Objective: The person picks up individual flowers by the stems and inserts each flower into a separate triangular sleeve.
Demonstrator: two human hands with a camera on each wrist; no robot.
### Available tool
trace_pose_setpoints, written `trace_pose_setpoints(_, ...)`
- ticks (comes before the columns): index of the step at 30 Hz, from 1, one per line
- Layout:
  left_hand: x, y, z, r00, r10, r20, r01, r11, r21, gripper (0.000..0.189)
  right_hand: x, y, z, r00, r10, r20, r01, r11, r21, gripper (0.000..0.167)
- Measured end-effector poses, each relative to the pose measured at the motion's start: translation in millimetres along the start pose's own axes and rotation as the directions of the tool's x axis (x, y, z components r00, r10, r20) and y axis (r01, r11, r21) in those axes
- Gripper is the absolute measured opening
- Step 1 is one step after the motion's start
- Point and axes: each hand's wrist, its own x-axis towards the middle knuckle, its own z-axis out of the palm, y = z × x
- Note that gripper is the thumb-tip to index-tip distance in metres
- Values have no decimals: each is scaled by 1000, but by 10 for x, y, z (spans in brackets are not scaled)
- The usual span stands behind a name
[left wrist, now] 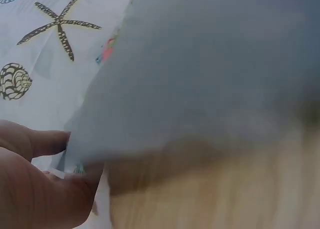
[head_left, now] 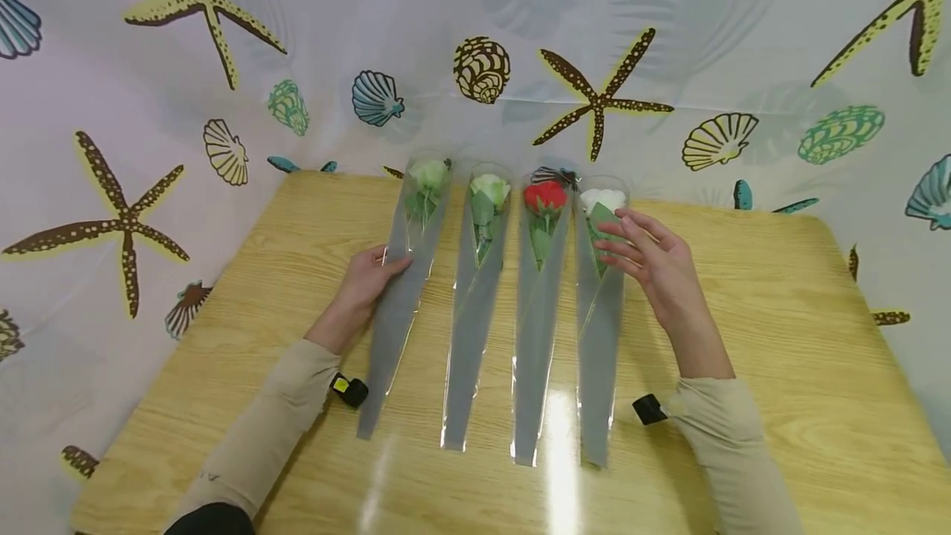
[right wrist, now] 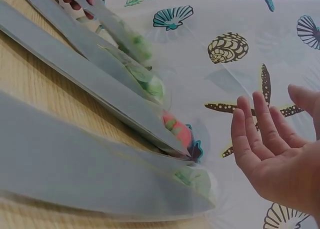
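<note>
My left hand [head_left: 364, 281] pinches the edge of the leftmost wrapped rose [head_left: 425, 188], pale green in a long grey and clear sleeve. In the left wrist view its grey wrapper [left wrist: 195, 79] fills much of the picture, with thumb and fingers at its edge. To its right lie another pale green rose [head_left: 489, 190], a red rose [head_left: 546, 198] and a white rose [head_left: 600, 200], each in a similar tapered sleeve. My right hand [head_left: 654, 264] is by the white rose, fingers fairly straight; in the right wrist view this hand [right wrist: 280, 159] holds nothing.
The wrapped roses lie side by side on a wooden table [head_left: 758, 312], blooms toward its far edge. Behind the table hangs a white cloth [head_left: 446, 15] printed with starfish and shells. Small black cameras [head_left: 650, 409] sit at the wrists.
</note>
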Motion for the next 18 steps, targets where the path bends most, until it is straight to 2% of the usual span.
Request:
trace_pose_setpoints(7,46,22,96,1000,-20,14,18,994,111,41,-20,-20,-43,999,-17,-38,13,997,-82,24)
trace_pose_setpoints(10,42,58,84,999,-4,46,-6,979,204,41,-17,-22,-53,999,-25,-48,19,991,-135,25)
trace_pose_setpoints(13,42,87,69,996,14,93,-37,965,259,42,-4,-18,-65,997,-51,-57,37,975,-218,26)
trace_pose_setpoints(15,45,95,67,996,20,92,-46,958,283,43,6,-11,-76,995,-77,-63,53,946,-321,29)
trace_pose_setpoints(18,27,100,70,999,27,46,-40,949,314,41,6,3,-94,991,-111,-70,58,848,-527,37)
